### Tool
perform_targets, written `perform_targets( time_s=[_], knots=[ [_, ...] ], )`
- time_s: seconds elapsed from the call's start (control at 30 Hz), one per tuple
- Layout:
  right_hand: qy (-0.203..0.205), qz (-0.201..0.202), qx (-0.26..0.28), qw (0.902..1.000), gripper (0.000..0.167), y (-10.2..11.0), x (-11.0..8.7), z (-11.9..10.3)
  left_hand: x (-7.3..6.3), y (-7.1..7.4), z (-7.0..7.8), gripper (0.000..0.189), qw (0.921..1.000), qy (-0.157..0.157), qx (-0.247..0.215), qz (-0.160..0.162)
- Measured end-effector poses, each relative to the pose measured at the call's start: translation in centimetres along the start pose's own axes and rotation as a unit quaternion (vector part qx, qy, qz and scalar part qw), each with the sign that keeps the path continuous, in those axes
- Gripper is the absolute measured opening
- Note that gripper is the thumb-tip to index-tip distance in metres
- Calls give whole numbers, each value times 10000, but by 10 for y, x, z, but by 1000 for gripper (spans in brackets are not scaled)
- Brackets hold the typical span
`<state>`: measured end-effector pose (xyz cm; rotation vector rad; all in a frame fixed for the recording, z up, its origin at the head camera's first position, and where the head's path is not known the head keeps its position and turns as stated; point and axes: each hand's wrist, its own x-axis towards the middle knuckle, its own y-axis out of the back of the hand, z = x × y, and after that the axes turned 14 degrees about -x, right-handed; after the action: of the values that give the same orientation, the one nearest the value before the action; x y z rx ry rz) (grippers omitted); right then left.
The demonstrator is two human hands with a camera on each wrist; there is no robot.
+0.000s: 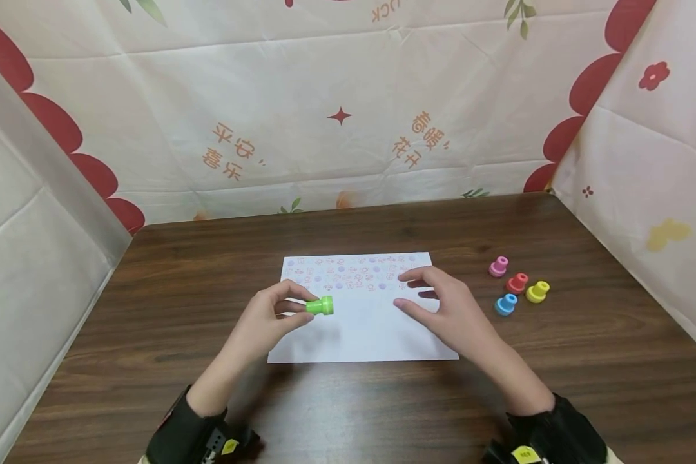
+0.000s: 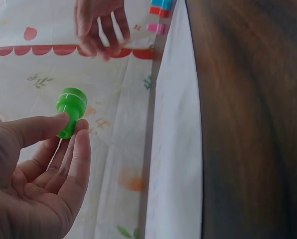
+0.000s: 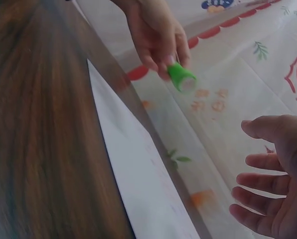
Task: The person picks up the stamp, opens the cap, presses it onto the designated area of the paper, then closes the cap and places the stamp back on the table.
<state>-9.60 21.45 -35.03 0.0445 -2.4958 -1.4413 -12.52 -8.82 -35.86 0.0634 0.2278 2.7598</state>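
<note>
A small green stamp (image 1: 320,305) is pinched by its narrow end between the thumb and fingers of my left hand (image 1: 272,317). In the left wrist view that stamp (image 2: 72,110) points its wide end away from the palm. My right hand (image 1: 449,310) hovers over the right part of a white sheet of paper (image 1: 359,328), fingers apart and holding nothing. The right wrist view shows this hand (image 3: 273,179) with its fingers loosely spread. Rows of small red and purple printed marks (image 1: 348,272) cover the sheet's far half, while its near half looks white.
Right of the paper stand a pink stamp (image 1: 498,267), a red stamp (image 1: 517,283), a blue stamp (image 1: 506,304) and a yellow stamp (image 1: 537,292). The dark wooden table (image 1: 348,412) is bordered by a patterned cloth (image 1: 301,96) at the back and sides.
</note>
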Motion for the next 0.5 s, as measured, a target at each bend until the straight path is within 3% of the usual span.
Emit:
perform_targets(
  time_s=[0.5],
  knots=[
    [587, -429, 692, 9950, 41, -42, -1, -27, 5, -28, -13, 19, 9981, 228, -367, -440]
  ],
)
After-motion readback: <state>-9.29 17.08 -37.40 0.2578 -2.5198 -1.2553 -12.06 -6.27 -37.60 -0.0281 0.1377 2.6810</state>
